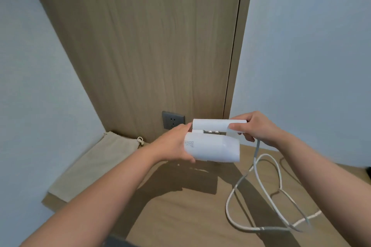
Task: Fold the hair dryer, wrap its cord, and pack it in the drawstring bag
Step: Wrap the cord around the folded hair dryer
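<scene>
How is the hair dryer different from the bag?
The hair dryer is white, hard plastic; the drawstring bag is beige, soft cloth. The hair dryer is held up by both hands; the bag lies flat on the wooden table. Neither is plugged in or packed yet.

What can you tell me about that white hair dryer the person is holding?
The hair dryer looks like smooth white plastic. Its handle is folded nearly parallel over the round barrel, with small buttons showing in the gap between. Small print marks the barrel's left end. It is held in the air above a wooden surface: the left hand cups the barrel, the right hand grips the handle's end. A pale cord hangs from there in loose loops.
</scene>
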